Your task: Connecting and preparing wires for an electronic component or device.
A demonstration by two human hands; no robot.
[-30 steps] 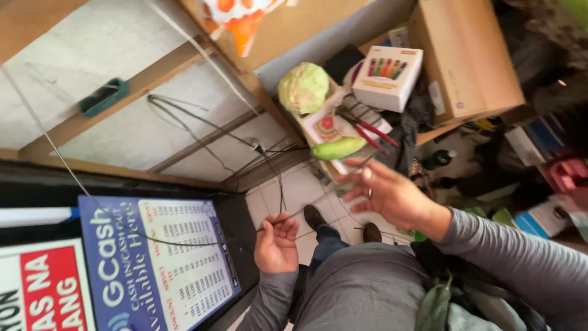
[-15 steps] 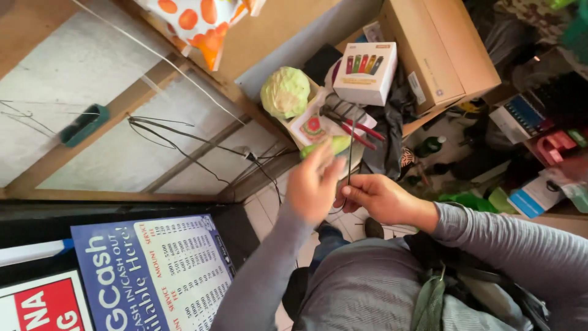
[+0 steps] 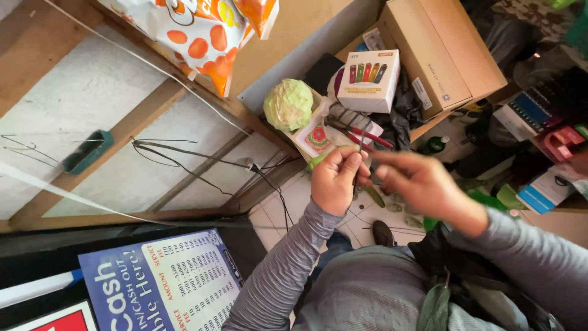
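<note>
Cluttered shelf behind, tiled floor below. Left hand [image 3: 334,182] pinches a thin wire [image 3: 357,178] between fingertips; right hand [image 3: 411,179], fingers together, grips beside them. Keep it taut, I'd say.

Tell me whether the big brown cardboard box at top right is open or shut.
Shut. The brown cardboard box shows flat, unbroken faces with no raised flap, and nothing inside it is visible.

Pale wall panels [image 3: 92,92], wooden framing [image 3: 128,125], tiled floor [image 3: 288,202], cluttered shelf [image 3: 429,129]

Left hand [image 3: 334,181] and right hand [image 3: 416,184] pinching thin wire [image 3: 360,160], cabbage [image 3: 288,104] nearby
</note>
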